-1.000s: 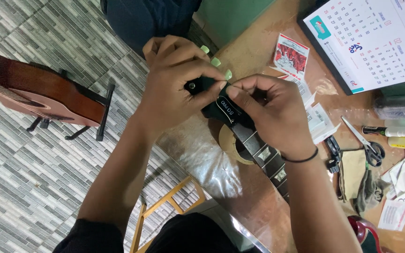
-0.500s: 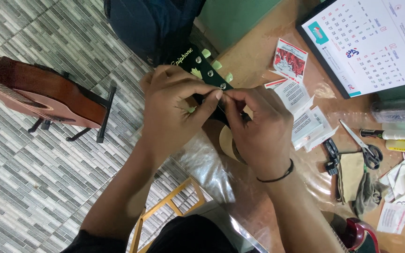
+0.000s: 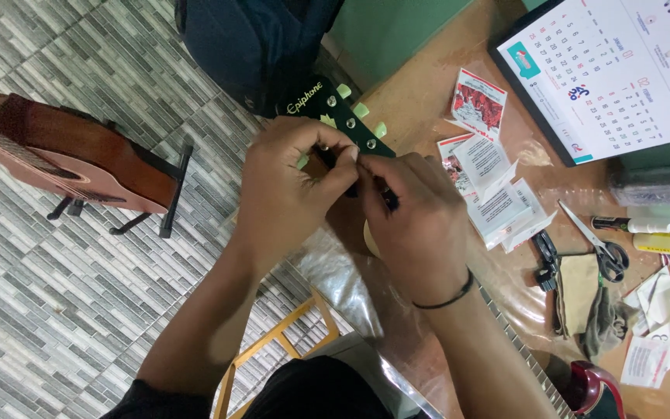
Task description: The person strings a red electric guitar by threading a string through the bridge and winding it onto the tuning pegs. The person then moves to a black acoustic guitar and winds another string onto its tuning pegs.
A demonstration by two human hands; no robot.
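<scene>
Two hands, both mine, meet over one black guitar headstock (image 3: 333, 116) at the near edge of the wooden table (image 3: 420, 101).

1. Left hand (image 3: 288, 190): curled over the headstock's lower part, fingers bent and pressed together, thumb and forefinger pinching at something small and dark at the headstock face. What exactly sits between them I cannot tell; my own knuckles hide it.

2. Right hand (image 3: 420, 221): closed, fingertips drawn together and touching the left hand's fingertips at the same spot. A thin black band (image 3: 447, 293) circles the wrist.

3. Headstock: black, pale green tuner buttons (image 3: 360, 110) along its upper edge, tilted toward the dark bag (image 3: 257, 39) at the top of the view. The guitar neck (image 3: 521, 349) runs from under my right forearm down to a dark red body (image 3: 595, 392) at the lower right.

4. Table items, well apart from the hands: small printed paper packets (image 3: 494, 186) just right of my right hand; one red and white packet (image 3: 478, 101) above them; desk calendar (image 3: 614, 74) at top right; scissors (image 3: 602, 248); black pliers (image 3: 544, 256); folded cloth (image 3: 579, 291); marker pen (image 3: 630, 225); loose paper slips (image 3: 664, 326).

5. Floor, left side: grey tiled floor (image 3: 56, 310); one brown acoustic guitar (image 3: 63, 155) resting on a black stand (image 3: 168, 194); yellow wooden frame (image 3: 281, 341) below my left forearm.
</scene>
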